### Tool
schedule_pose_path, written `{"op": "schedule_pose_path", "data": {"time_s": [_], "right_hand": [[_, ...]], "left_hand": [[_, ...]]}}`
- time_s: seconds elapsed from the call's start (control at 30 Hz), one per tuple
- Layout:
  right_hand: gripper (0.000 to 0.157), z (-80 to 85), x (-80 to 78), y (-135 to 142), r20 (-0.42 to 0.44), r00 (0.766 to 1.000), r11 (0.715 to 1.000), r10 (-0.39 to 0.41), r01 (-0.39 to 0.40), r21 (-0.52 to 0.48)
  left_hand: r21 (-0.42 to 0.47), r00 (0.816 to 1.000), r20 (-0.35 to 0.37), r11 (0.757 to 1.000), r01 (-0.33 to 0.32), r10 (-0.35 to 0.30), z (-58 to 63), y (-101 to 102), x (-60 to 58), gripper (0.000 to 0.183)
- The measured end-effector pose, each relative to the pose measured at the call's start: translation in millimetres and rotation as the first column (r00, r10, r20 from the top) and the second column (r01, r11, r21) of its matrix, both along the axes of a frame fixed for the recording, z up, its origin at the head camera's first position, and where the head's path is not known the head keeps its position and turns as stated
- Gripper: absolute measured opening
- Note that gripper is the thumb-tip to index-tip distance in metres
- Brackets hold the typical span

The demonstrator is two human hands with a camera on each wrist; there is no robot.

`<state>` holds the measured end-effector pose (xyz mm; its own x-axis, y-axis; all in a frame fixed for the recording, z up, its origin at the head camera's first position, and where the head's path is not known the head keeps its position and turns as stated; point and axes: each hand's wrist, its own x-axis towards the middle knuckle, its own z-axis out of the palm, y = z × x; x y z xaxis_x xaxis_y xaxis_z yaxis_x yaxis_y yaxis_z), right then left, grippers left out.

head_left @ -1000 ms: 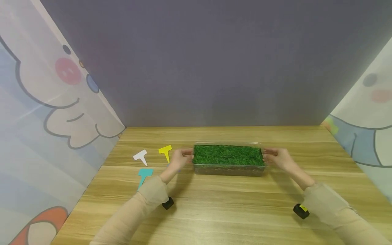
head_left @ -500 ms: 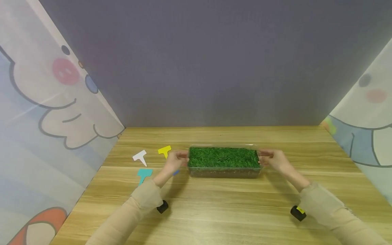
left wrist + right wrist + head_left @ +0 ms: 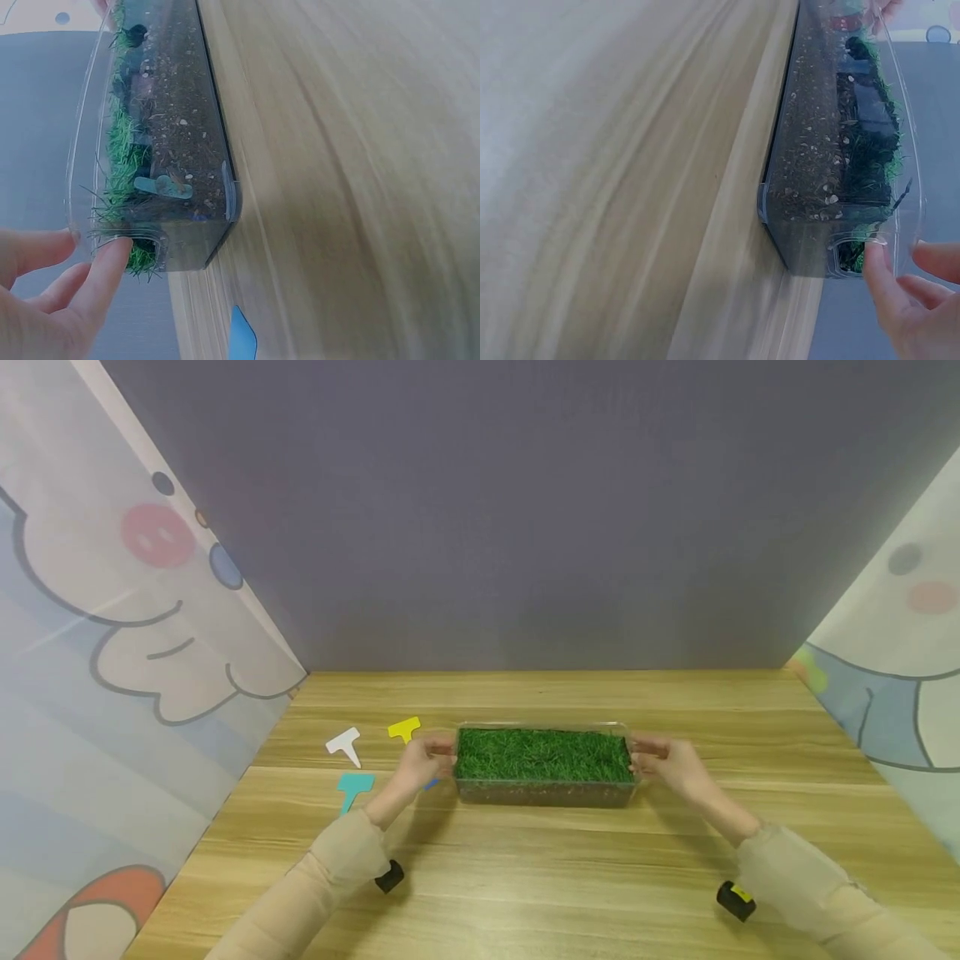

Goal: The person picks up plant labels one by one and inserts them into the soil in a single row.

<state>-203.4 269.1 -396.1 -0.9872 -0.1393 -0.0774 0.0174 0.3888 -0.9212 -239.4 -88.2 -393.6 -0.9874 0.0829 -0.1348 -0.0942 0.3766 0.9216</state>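
A long clear plastic planter box (image 3: 543, 794) with dark soil and a top layer of green grass (image 3: 543, 755) is on the table. My left hand (image 3: 417, 767) grips its left end. In the left wrist view a fingertip (image 3: 116, 251) hooks at the handle opening, with the thumb at the rim. At the opposite end my right hand (image 3: 675, 768) holds on the same way. The right wrist view shows its finger (image 3: 877, 262) in the handle slot and soil (image 3: 810, 150) through the wall.
T-shaped plant labels lie left of the box: white (image 3: 344, 744), yellow (image 3: 403, 728) and teal (image 3: 355, 783). A blue piece (image 3: 432, 783) shows beside my left hand, partly hidden. A grey panel (image 3: 525, 527) stands behind the table (image 3: 540, 877), with printed curtains at both sides.
Both hands have moved the planter box to the left and then nearer to me, keeping hold of its two ends. The plant labels have not moved.
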Motion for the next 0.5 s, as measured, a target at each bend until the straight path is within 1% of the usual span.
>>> {"op": "schedule_pose_path", "data": {"time_s": [0.17,0.33,0.5], "right_hand": [[0.045,-1.9,0.6,0.3,-0.007,1.000,1.000,-0.003,0.003,-0.022],[0.046,-3.2,0.7,1.1,-0.002,1.000,0.999,-0.018,0.018,-0.042],[0.046,-0.3,1.4,1.1,0.010,1.000,0.999,-0.022,0.022,-0.037]], "left_hand": [[0.015,1.000,0.006,1.000,0.009,-0.009,-1.0,-1.4,-0.3,0.030],[0.023,1.000,0.020,1.000,0.001,-0.002,-1.2,-1.4,-0.5,0.030],[0.022,1.000,0.007,1.000,-0.006,0.006,0.4,-1.3,1.0,0.030]]}}
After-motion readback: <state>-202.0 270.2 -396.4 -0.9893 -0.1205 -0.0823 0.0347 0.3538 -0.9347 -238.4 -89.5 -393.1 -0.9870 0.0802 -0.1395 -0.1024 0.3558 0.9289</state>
